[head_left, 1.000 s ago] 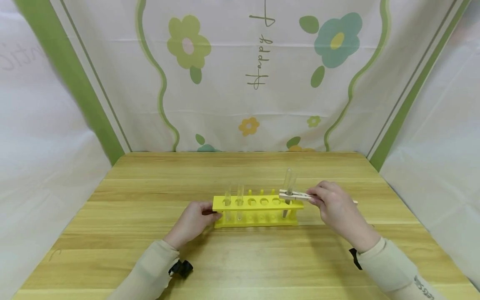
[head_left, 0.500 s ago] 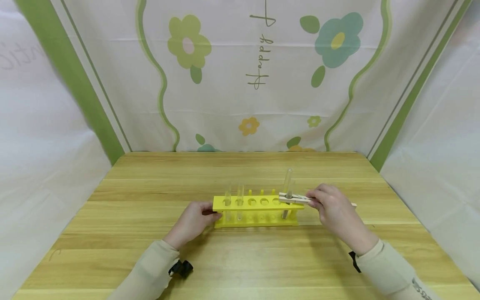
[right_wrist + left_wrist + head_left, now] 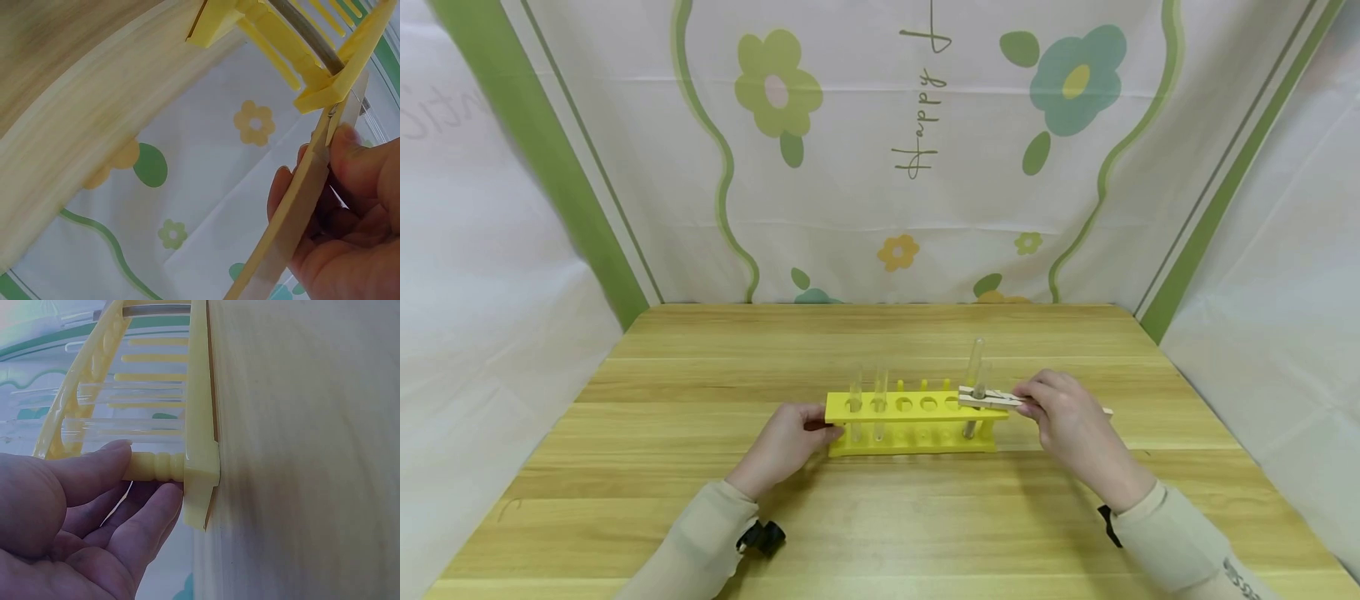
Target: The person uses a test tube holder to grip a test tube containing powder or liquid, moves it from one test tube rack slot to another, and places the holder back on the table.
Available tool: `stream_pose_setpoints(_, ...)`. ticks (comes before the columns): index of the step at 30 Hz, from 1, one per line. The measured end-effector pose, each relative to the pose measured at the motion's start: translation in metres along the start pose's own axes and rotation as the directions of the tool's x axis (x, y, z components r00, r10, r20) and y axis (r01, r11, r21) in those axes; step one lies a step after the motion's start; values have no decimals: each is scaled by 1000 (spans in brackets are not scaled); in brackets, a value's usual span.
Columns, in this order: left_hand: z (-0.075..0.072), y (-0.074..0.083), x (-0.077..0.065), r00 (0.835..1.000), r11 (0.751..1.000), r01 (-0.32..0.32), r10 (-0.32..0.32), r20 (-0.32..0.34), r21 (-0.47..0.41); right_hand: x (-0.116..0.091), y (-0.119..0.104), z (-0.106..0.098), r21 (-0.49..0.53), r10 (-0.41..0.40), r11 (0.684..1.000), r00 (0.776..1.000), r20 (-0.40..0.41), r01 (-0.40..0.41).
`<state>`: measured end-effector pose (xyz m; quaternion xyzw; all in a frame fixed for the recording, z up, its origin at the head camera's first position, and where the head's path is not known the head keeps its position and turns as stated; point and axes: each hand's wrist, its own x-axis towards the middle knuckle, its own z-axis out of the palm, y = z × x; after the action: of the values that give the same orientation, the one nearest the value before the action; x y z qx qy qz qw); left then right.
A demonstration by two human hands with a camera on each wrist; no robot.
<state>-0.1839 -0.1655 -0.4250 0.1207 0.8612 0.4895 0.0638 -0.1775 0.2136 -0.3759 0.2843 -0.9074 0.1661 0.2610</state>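
Note:
A yellow test tube rack stands on the wooden table. My left hand pinches its left end post between thumb and fingers. Two clear test tubes stand in the leftmost holes. Toward the right end, another test tube sits in a hole; its lower part looks dark grey. Around this tube, just above the rack's top plate, lie the jaws of a wooden test tube clamp. My right hand grips the clamp's handle. The tube's upper part looks doubled in the head view.
The wooden table extends around the rack on all sides. Behind it hangs a white cloth with printed flowers, and similar cloth walls rise at left and right. Several yellow pegs stick up along the rack's back.
My right hand and the clamp have lowered slightly, and the clamp's jaws have come closer together around the tube. The left hand and the rack have stayed put.

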Motion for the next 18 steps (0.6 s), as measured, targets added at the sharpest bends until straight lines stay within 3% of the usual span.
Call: stream_pose_setpoints(18, 0, 1, 0, 1000, 1000, 2, -2, 1, 5, 1, 0, -2, -25, -19, 1000, 998, -52, 17)
